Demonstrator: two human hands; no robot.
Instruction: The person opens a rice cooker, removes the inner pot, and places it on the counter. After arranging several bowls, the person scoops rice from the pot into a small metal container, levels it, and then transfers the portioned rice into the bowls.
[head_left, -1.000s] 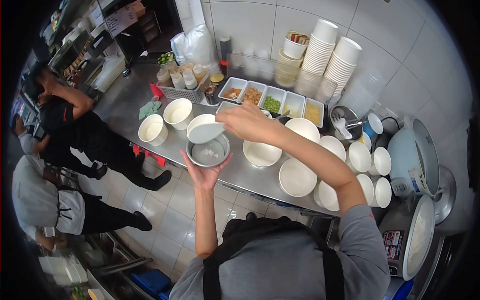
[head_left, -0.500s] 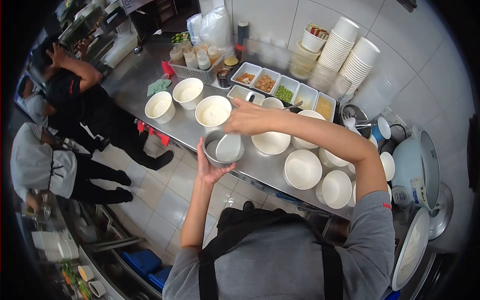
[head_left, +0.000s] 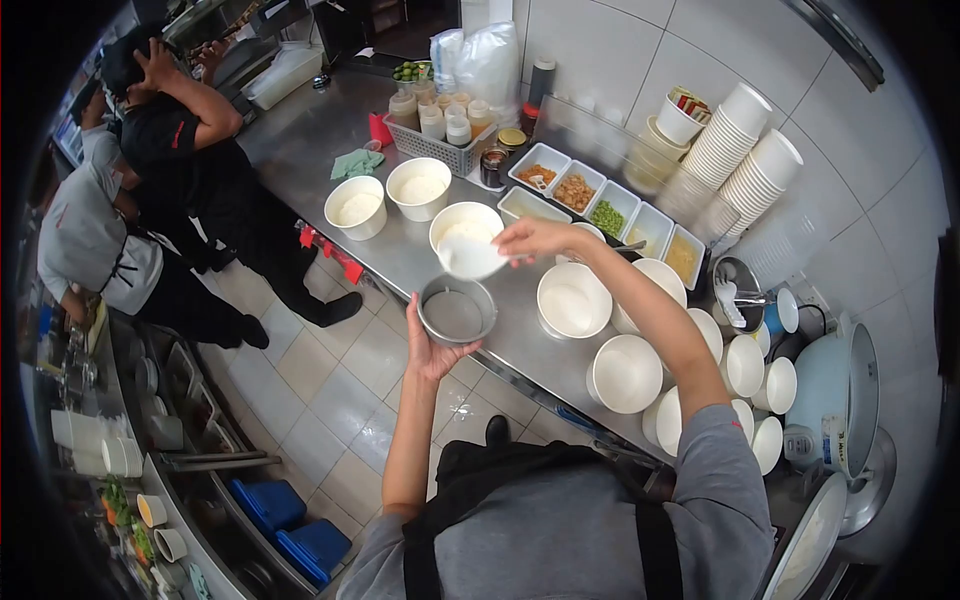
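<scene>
Near the middle of the frame the left hand [head_left: 432, 345] cups a small round metal bowl [head_left: 456, 310] from below and from the side, palm and fingers pressed against its wall, holding it at the front edge of the stainless steel counter [head_left: 300, 150]. The bowl's inside looks grey and almost bare. Just above it the right hand [head_left: 535, 240] reaches in from the right, fingers closed on the handle of a white rice paddle [head_left: 470, 257]. The paddle's blade hangs over the rim of a white paper bowl [head_left: 466, 226] that holds rice, directly behind the metal bowl.

To the upper left of that bowl stand 2 more white paper bowls filled with rice [head_left: 357, 207], side by side. To the right, an unfilled paper bowl [head_left: 573, 299] sits just beside the metal bowl, and further unfilled ones run toward the right edge of the frame. Behind them a row of rectangular white topping trays [head_left: 606, 214] holds chopped ingredients, one of them green. A basket of sauce bottles [head_left: 435, 125] stands in the upper middle, and tall stacks of paper bowls [head_left: 745, 150] lean against the tiled wall at upper right. A pale blue rice cooker [head_left: 835, 385] sits open at the right edge.

At the upper left a person in black [head_left: 195, 150] stands with one arm raised to the head, beside another person in a white top [head_left: 90, 245].
</scene>
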